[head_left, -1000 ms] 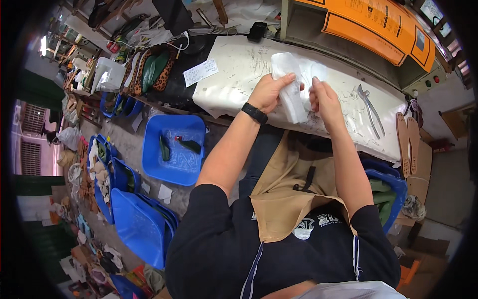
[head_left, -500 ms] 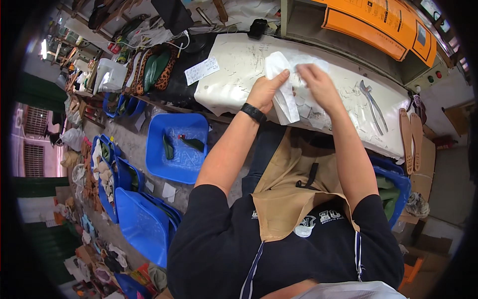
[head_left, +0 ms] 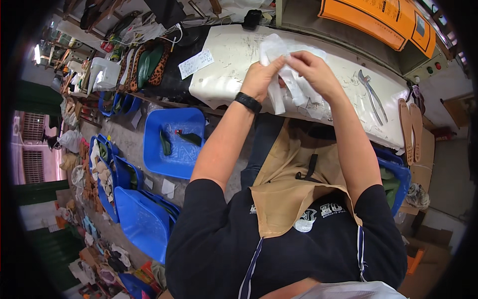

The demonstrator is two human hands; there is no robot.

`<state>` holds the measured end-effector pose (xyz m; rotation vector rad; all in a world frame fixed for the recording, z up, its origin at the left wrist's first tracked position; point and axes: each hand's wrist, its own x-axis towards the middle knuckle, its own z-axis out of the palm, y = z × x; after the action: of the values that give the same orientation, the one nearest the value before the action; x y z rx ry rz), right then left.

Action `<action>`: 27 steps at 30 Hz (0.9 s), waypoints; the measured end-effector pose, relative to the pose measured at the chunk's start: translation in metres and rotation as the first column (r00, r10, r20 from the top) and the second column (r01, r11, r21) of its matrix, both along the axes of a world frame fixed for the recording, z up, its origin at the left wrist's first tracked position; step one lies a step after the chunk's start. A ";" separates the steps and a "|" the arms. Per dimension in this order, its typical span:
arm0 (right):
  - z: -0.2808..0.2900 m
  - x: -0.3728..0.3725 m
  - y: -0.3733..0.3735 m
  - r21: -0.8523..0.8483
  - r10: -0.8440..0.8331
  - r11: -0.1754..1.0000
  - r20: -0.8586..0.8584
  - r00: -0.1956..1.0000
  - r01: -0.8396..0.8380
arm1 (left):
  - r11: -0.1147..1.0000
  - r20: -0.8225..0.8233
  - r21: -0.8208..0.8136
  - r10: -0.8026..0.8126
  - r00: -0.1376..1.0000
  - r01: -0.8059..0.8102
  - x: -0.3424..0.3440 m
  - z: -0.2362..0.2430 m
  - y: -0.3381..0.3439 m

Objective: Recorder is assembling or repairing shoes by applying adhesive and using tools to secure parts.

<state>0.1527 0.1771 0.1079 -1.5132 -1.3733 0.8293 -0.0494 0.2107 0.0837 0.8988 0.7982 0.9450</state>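
Note:
A thin, creased white sheet [head_left: 271, 46] hangs over the near part of the white-covered workbench [head_left: 224, 62]; whether it is paper or cloth I cannot tell. My left hand [head_left: 260, 79], with a black wristband, pinches it between thumb and fingers. On its other side my right hand [head_left: 314, 74] is closed on the sheet too, its fingertips meeting my left thumb. Part of the sheet droops below both hands, and some fingers are hidden behind it. Pale paper scraps [head_left: 313, 109] lie beneath. Right of my right hand rests a pair of metal pliers [head_left: 371, 94].
Two brown insoles [head_left: 408, 129] hang off the bench's right end. A handwritten note [head_left: 196, 63] lies at the left, near leopard-print shoe pieces [head_left: 162, 65]. On the floor stands a blue bin [head_left: 174, 162] with dark green pieces. Orange card [head_left: 378, 22] tops the back shelf.
My right hand, blurred and apart from the sheet before, has come in beside my left hand and gripped it. The sheet is now spread wider between the hands.

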 end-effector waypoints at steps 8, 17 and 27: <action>-0.035 0.036 0.010 0.097 -0.297 0.946 0.645 0.704 0.311 | 0.956 0.303 -0.287 0.036 0.952 0.055 0.004 0.004 -0.002; 0.005 -0.006 -0.011 -0.100 0.093 0.991 0.047 0.995 -0.088 | 0.993 -0.002 -0.112 0.048 0.999 -0.048 0.014 0.003 -0.007; -0.001 -0.005 -0.011 -0.034 -0.014 0.999 0.263 0.965 0.024 | 0.999 0.061 0.009 -0.036 0.997 0.036 0.007 -0.018 -0.007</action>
<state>0.1476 0.1663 0.1073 -1.7093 -1.5385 0.6615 -0.0428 0.2034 0.0655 0.8848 0.7244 0.9407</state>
